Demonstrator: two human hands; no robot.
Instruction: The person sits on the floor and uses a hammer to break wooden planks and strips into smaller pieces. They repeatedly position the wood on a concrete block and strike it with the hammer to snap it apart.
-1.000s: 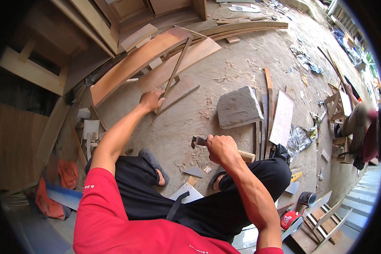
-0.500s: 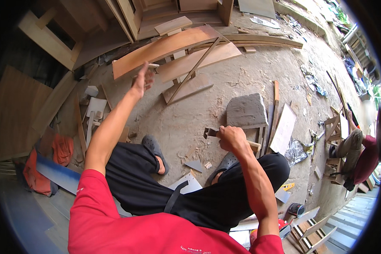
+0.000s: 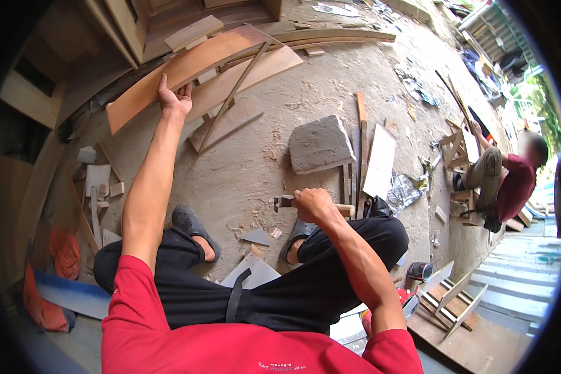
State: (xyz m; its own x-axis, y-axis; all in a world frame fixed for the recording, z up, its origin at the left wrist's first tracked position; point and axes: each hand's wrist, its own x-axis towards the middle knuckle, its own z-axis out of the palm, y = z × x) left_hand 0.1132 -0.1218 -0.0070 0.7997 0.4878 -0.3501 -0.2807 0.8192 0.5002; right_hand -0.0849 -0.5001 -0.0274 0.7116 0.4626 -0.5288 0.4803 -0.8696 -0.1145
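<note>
My left hand (image 3: 174, 101) reaches to the near edge of a long reddish-brown wooden board (image 3: 187, 62). The thumb lies against the board and the fingers curl at its edge, partly hidden. A second, paler board (image 3: 249, 79) lies beside it, with a thin wooden strip (image 3: 234, 96) slanting across. Closed around a hammer, my right hand (image 3: 316, 204) is held low, above my foot. The hammer's metal head (image 3: 283, 202) points left, and its wooden handle (image 3: 345, 210) shows on the other side of the fist.
A grey stone block (image 3: 321, 144) sits on the dusty floor, near narrow planks and a white board (image 3: 379, 162). Wooden cabinets (image 3: 202, 19) stand at the far left. Farther right sits another person (image 3: 516, 181). An open can (image 3: 420, 271) stands near my knee.
My left hand has gone from free air to the reddish-brown board's edge. The view has swung right, shifting the scene left. My right hand still holds the hammer.
</note>
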